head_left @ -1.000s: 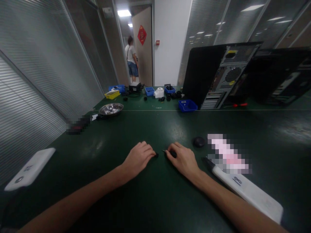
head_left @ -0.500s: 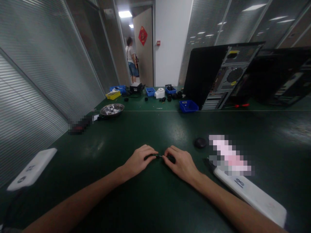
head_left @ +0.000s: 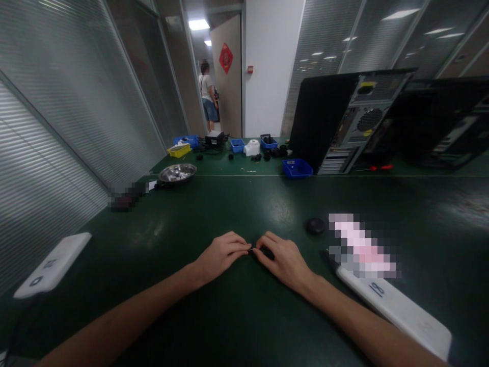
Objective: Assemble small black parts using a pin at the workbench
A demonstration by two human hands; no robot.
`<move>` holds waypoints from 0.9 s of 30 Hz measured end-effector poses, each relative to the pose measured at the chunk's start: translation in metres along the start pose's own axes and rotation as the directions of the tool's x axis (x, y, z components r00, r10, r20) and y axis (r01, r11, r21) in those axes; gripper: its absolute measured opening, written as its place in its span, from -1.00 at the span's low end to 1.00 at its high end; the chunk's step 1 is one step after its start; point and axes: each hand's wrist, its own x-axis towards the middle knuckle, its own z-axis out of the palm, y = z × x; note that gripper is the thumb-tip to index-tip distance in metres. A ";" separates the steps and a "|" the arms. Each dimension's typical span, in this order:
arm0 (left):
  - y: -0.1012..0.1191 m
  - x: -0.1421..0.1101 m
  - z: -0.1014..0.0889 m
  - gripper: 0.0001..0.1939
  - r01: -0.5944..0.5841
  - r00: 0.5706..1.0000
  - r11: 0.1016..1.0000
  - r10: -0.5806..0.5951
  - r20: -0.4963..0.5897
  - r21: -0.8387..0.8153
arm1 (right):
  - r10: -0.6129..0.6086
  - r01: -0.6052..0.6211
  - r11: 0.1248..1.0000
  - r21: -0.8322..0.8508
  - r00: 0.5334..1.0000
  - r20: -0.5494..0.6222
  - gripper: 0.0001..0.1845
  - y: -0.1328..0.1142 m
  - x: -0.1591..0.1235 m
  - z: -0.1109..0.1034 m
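Over the middle of the green table (head_left: 214,321), my left hand (head_left: 223,253) and my right hand (head_left: 284,259) face each other, fingertips almost meeting. Thumb and fingers of the left are pinched together on a small dark piece (head_left: 251,251), of which only a tiny end shows. My right hand curls round a small black object (head_left: 269,253), partly visible between thumb and fingers. What kind of things these are is too small and dark to tell. A round black object (head_left: 315,226) lies beyond my right hand.
White numbered power banks (head_left: 397,306) lie at right and far left. A metal bowl (head_left: 178,173) holds small parts. Blue trays (head_left: 297,168), a white plastic fitting (head_left: 251,148) and computer towers (head_left: 324,117) stand at the back. A person (head_left: 208,97) is in the doorway.
My hands have come slightly closer together. The dark piece and thin shiny bit that showed between them are now mostly covered by my left fingers.
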 end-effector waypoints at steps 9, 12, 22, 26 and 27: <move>0.010 0.011 -0.001 -0.54 0.078 0.997 0.997 -0.078 0.017 0.004 | 0.073 -0.079 0.993 -0.086 0.995 -0.075 -0.77 0.007 0.001 -0.005; 0.012 0.017 0.003 -0.50 0.075 0.996 0.995 -0.078 0.052 0.070 | 0.089 -0.099 0.982 -0.161 0.994 -0.065 -0.80 0.010 0.002 -0.005; 0.012 0.010 0.000 -0.56 0.098 0.994 0.993 -0.101 0.040 0.071 | 0.146 -0.159 0.954 -0.253 0.987 -0.069 -0.81 0.012 0.002 -0.006; 0.012 0.013 -0.002 -0.69 0.074 0.997 0.995 -0.075 0.022 0.066 | 0.183 -0.201 0.946 -0.253 0.979 -0.091 -0.79 0.011 0.002 -0.006; 0.012 0.015 -0.001 -0.69 0.056 0.998 0.996 -0.058 0.027 0.063 | 0.189 -0.207 0.946 -0.251 0.978 -0.093 -0.79 0.012 0.002 -0.005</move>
